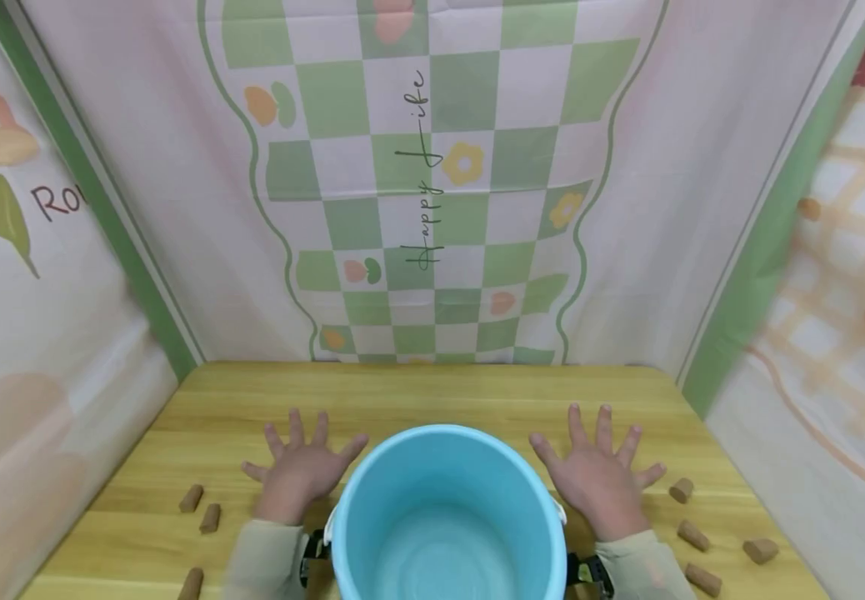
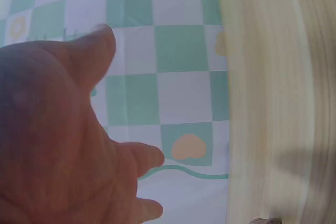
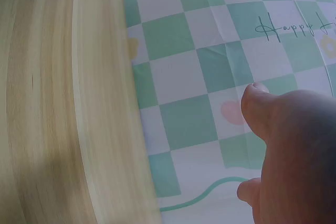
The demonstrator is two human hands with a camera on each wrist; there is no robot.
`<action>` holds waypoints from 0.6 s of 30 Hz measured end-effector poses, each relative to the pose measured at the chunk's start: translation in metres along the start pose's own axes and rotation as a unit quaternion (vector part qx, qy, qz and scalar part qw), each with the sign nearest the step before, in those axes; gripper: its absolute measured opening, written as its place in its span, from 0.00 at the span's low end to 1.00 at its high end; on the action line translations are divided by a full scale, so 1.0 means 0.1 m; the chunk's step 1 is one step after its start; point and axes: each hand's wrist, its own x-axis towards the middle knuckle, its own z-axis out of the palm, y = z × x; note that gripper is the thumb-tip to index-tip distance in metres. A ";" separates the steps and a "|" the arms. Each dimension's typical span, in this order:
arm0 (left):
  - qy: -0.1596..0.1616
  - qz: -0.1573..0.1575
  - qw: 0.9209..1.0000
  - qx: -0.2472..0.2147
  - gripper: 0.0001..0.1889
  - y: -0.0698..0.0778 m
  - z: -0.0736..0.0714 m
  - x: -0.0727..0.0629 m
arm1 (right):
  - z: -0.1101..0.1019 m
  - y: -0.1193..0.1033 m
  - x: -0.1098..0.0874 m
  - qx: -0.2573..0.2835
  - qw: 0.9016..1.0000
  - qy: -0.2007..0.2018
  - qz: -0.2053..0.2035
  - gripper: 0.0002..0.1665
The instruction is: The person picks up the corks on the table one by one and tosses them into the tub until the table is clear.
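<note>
blue bucket stands near and central on the wooden table, seemingly for even reach, between the left hand and right hand, both spread wide and empty before me, brown pegs lying left and right.

Wood-grain table. Blue bucket between left hand and right hand. Three brown cylinders outward of left little finger; four similar cylinders outward of right little finger.

Blue bucket partly beyond the bottom edge
</note>
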 end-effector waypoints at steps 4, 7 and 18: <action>-0.006 0.022 0.999 -0.044 0.61 -0.05 -0.09 -0.03 | 0.00 0.04 0.00 -0.002 1.000 -0.006 0.002 0.65; -0.011 0.057 0.995 -0.079 0.57 -0.07 -0.20 -0.05 | -0.01 0.05 0.00 0.001 1.000 -0.005 0.000 0.65; -0.090 0.180 0.948 -0.248 0.45 -0.25 -0.49 -0.19 | -0.03 0.05 0.01 0.009 1.000 -0.003 -0.002 0.65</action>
